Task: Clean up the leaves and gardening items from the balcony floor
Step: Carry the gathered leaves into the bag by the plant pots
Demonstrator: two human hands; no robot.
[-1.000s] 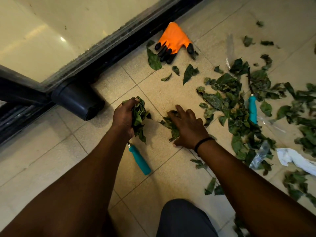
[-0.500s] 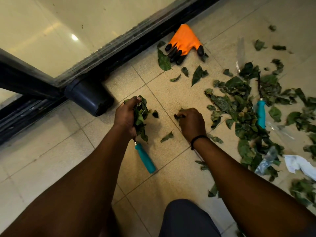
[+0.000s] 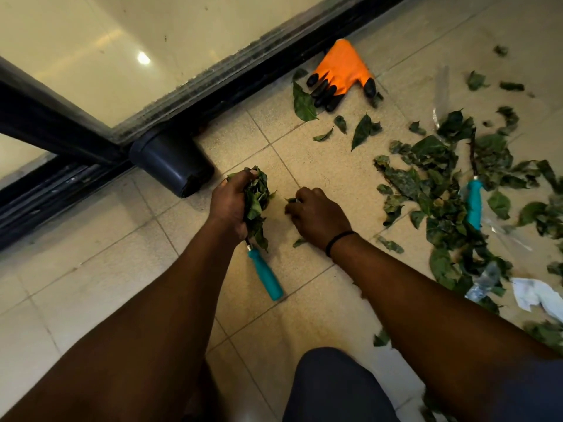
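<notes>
My left hand (image 3: 229, 200) grips a thick bunch of green leaves (image 3: 256, 202) just above the tiled floor. My right hand (image 3: 316, 217) is beside it, fingers curled, pinching a small leaf (image 3: 291, 199) at its fingertips. A teal-handled garden tool (image 3: 264, 275) lies on the floor under my left wrist. A second teal-handled tool (image 3: 474, 202) lies among a wide spread of loose leaves (image 3: 432, 184) to the right. An orange glove with black fingertips (image 3: 342, 73) lies near the door track.
A dark plastic pot (image 3: 172, 162) lies on its side against the black sliding-door track (image 3: 213, 83). White crumpled paper (image 3: 536, 295) and clear plastic scraps (image 3: 484, 280) sit among the leaves at right. My knee (image 3: 335, 388) is at the bottom.
My right hand has scooped leaves off the floor in front of me and drawn closer to the left hand's bunch; one small leaf remains by my right wrist.
</notes>
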